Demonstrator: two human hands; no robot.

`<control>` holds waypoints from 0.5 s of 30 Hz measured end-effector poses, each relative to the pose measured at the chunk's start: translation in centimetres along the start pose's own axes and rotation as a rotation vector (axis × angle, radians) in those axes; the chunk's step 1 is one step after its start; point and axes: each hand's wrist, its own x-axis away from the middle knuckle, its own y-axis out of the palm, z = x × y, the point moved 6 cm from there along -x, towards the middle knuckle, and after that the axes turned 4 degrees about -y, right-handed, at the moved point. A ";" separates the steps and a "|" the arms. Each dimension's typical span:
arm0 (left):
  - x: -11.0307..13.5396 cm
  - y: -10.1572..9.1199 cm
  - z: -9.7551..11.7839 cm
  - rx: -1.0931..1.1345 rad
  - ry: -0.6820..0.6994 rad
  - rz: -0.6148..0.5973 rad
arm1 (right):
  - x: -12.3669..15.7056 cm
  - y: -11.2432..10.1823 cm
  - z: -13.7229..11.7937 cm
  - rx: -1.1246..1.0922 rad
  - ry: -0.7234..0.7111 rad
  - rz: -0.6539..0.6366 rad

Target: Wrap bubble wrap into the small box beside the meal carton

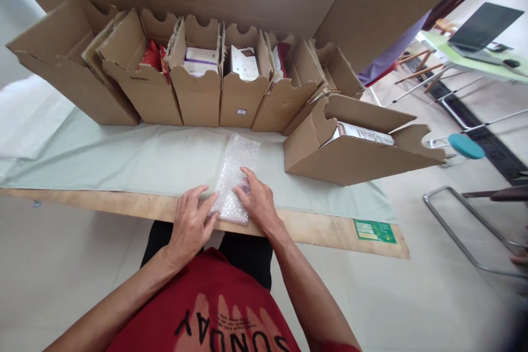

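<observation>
A strip of clear bubble wrap (236, 170) lies on the pale cloth at the table's front edge. Its near end reaches onto the bare wooden edge. From the left, my left hand (192, 220) touches the wrap's border with fingertips, its fingers spread. My right hand (256, 198) rests on the wrap's right side, thumb and forefinger apart, the other fingers partly hidden. Neither hand is closed round anything. Whether something lies inside the wrap cannot be made out.
Several cardboard file boxes (241, 102) stand in a row behind the wrap, some holding packets. Another cardboard box (350, 162) at the right holds a carton marked "Meal" (363, 133). More white wrapping sheet (28, 115) lies at the left. A laptop (482, 30) sits on a farther table.
</observation>
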 end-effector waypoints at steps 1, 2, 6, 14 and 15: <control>0.0 -0.2 0.2 0.014 0.041 -0.014 | 0.0 0.1 0.0 0.019 -0.013 -0.001; 0.0 -0.3 0.4 0.039 0.079 -0.038 | 0.0 0.2 -0.1 0.033 -0.030 0.002; -0.3 0.0 0.6 0.109 0.163 -0.196 | 0.9 -1.3 -1.1 0.117 -0.159 0.125; -1.1 0.4 -0.5 0.120 0.208 -0.269 | 6.9 -3.1 -4.2 0.133 -0.524 -0.031; -1.3 0.3 -0.5 0.129 0.210 -0.255 | 7.0 -2.8 -4.1 0.127 -0.515 -0.041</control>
